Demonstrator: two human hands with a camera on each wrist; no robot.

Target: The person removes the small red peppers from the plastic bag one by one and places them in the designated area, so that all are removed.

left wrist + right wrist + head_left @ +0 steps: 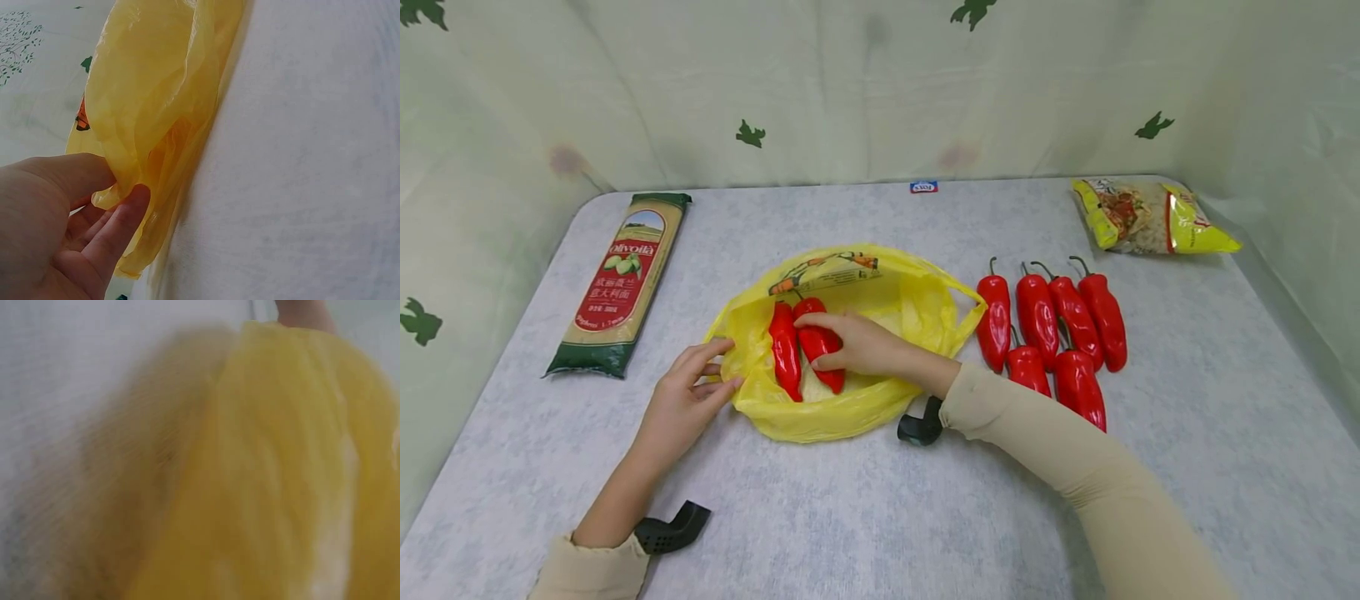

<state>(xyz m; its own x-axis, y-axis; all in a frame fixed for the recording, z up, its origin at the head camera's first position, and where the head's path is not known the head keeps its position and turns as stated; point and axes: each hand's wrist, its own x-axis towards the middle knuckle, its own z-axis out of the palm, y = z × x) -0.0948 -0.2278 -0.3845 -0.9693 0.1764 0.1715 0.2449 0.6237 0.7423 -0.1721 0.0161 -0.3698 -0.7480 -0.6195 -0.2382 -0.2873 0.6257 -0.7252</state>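
Note:
A yellow plastic bag (842,425) lies on the table with its mouth spread wide. Inside it are two red peppers side by side; my right hand (861,343) reaches in and grips the right pepper (818,342) between thumb and fingers. The other pepper (786,354) lies just left of it. My left hand (685,400) pinches the bag's left rim, and the left wrist view shows the thumb and fingers on the yellow film (156,69). In the right wrist view the bag (269,469) blocks sight of the right hand and pepper.
Several red peppers (1036,321) lie in two rows right of the bag, close to my right forearm. A spaghetti pack (617,283) lies at left, a yellow-ended food packet (1146,218) at back right. A small blue label (923,187) sits at the back edge.

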